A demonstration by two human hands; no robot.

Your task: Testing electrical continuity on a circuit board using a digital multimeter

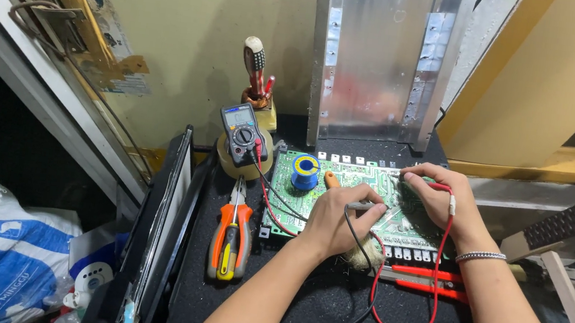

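Probing a green circuit board (397, 222) at the mat's centre. Left hand (335, 218) pinched shut around the black probe (362, 206), tip pointing toward 3 o'clock; right hand (440, 198) curled around the red probe (452, 203), fingertips on the board's 1 o'clock edge. Best done with wrists rested, tips steady, wires clear. Meter (243, 134) at 10 o'clock, blue solder spool (305, 171) beside it, orange pliers (230, 238) at 8 o'clock.

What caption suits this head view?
Two hands press meter probes onto a green circuit board beside orange pliers.
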